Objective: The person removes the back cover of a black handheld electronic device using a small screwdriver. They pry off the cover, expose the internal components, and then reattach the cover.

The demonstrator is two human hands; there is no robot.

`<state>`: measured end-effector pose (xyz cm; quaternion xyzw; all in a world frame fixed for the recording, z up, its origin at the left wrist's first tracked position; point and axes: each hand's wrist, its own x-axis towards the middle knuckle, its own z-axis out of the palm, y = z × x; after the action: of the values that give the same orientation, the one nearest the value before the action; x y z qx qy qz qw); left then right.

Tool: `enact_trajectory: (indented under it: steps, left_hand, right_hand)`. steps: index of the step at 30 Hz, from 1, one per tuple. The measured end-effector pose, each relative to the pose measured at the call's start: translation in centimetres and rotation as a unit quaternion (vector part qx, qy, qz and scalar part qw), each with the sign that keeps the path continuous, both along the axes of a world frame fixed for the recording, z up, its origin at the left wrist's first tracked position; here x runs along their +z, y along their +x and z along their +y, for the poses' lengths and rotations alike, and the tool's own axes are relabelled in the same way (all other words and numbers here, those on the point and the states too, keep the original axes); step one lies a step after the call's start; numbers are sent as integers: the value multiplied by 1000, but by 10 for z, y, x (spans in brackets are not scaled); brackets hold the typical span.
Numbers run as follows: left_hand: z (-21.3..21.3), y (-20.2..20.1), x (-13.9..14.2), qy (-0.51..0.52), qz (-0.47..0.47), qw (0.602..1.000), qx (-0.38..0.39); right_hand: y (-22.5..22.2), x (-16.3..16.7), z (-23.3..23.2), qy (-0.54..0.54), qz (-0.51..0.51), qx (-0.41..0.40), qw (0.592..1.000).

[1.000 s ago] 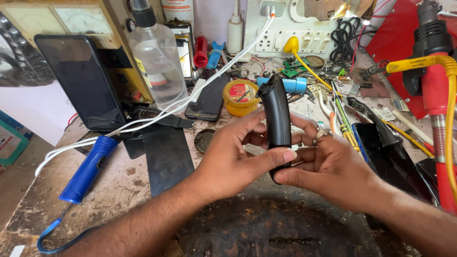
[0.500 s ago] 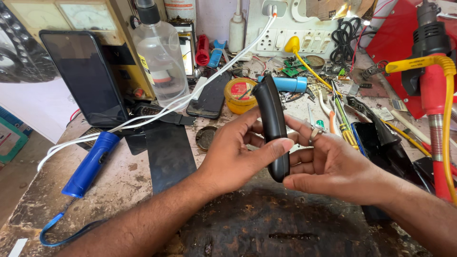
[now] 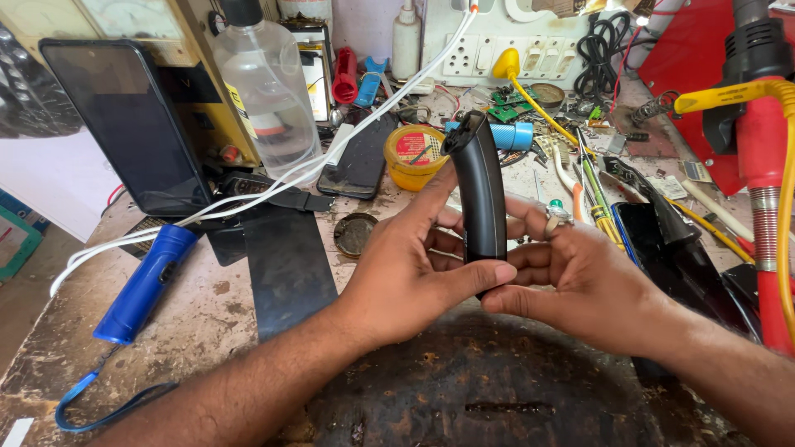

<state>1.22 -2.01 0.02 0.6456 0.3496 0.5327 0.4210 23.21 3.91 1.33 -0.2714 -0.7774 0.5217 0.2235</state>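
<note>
Head view: I see black trimmer body (image 3: 483, 194) at frame centre, now more upright than half second ago. Left hand (image 3: 410, 277) closed round lower end, right hand (image 3: 584, 281) fingers curled behind it, above bench (image 3: 190, 306).

Between my left hand (image 3: 406, 277) and right hand (image 3: 584, 281) stands the trimmer (image 3: 480, 194). Left lies a torch (image 3: 141, 285); behind, a tin (image 3: 414, 156) and bottle (image 3: 267, 95); right, screwdrivers (image 3: 592, 194).

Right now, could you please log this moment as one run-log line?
left hand: grips black trimmer body | right hand: supports its lower end | trimmer: upright, above workbench | nearby: yellow tin
</note>
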Motion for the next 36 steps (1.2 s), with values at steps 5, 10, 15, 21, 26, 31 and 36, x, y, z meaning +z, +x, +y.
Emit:
enact_trajectory:
  steps: [5, 10, 15, 21, 26, 31, 36]
  left_hand:
    - [-2, 0, 4, 6, 26, 1000, 14]
    - [1, -4, 6, -39, 7, 999, 36]
    - [8, -10, 3, -19, -49, 996, 66]
    - [10, 1, -4, -80, -140, 987, -2]
    - [9, 1, -4, -112, -132, 985, -8]
    - [8, 2, -5, -125, -126, 984, 1]
    - [8, 5, -6, -80, -112, 990, 17]
  right_hand:
    - [2, -3, -2, -39, -32, -60, 997]
    - [13, 17, 10, 32, 24, -120, 992]
    - [34, 41, 26, 118, 148, -215, 958]
    - [10, 14, 1, 132, -38, -75, 988]
    - [1, 10, -14, 178, -1, -15, 984]
    - [-2, 14, -20, 267, -27, -59, 962]
    - [-3, 14, -25, 396, -33, -43, 917]
